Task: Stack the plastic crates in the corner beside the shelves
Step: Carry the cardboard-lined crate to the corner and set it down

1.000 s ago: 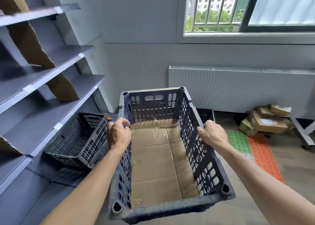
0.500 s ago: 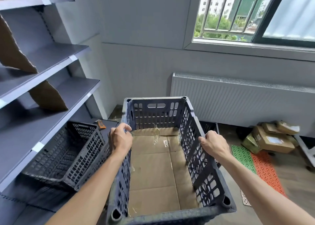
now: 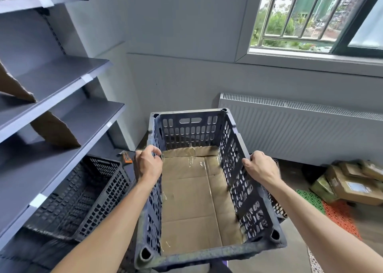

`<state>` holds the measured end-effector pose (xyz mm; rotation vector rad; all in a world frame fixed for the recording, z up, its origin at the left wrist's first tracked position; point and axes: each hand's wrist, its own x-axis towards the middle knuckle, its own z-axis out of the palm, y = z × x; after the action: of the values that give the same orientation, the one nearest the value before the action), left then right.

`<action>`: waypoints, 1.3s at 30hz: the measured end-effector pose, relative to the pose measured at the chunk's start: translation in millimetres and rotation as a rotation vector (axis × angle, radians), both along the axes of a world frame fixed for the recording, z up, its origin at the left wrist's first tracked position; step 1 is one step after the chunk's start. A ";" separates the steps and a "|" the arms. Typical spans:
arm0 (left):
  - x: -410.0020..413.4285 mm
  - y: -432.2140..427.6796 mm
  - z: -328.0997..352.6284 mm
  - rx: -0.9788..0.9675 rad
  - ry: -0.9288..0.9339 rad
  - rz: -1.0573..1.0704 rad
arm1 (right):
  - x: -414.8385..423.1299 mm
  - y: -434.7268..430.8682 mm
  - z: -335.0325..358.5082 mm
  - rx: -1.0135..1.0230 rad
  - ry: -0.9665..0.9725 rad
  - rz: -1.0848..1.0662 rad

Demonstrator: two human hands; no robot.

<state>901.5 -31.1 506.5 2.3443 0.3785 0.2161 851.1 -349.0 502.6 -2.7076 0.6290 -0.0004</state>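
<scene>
I hold a dark grey slotted plastic crate (image 3: 190,125) in front of me, its floor lined with taped cardboard (image 3: 192,200). My left hand (image 3: 147,165) grips the crate's left rim and my right hand (image 3: 260,168) grips its right rim. A second, black crate (image 3: 83,196) sits tilted on the lowest shelf at the left. Part of another dark crate (image 3: 275,206) shows on the floor behind the held crate's right wall. The corner (image 3: 132,111) lies straight ahead between the shelves and the wall.
Grey metal shelves (image 3: 58,82) with cardboard pieces run along the left. A white radiator (image 3: 300,127) lines the wall under the window. Cardboard boxes (image 3: 350,183) and green and orange mats (image 3: 331,210) lie on the floor at the right. A small orange object (image 3: 126,157) lies near the corner.
The view has tilted up and drawn closer to the corner. The held crate stays in both hands and sits lower in the frame; the shelves look nearer.
</scene>
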 end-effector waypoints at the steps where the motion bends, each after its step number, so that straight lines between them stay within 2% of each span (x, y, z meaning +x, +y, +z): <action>1: 8.7 -3.7 -0.9 -0.001 0.003 0.006 | 11.1 -4.1 -2.4 0.006 0.005 0.010; 10: 103.2 -46.4 -7.1 0.013 0.062 0.105 | 139.4 -50.3 -5.4 0.050 0.025 0.102; 19: 174.4 -55.1 -12.7 0.025 0.089 0.205 | 238.6 -54.8 -8.0 0.033 0.032 0.175; 31: 321.0 -17.0 -56.4 -0.046 0.186 0.192 | 360.8 -17.5 -40.2 0.017 0.128 0.173; 39: 392.0 5.8 -62.3 -0.071 0.217 0.175 | 444.3 -1.0 -36.5 -0.012 0.113 0.201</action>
<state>1293.6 -25.2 444.2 2.2714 0.6869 0.0298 1295.4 -350.0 466.1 -2.7855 0.3866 0.2010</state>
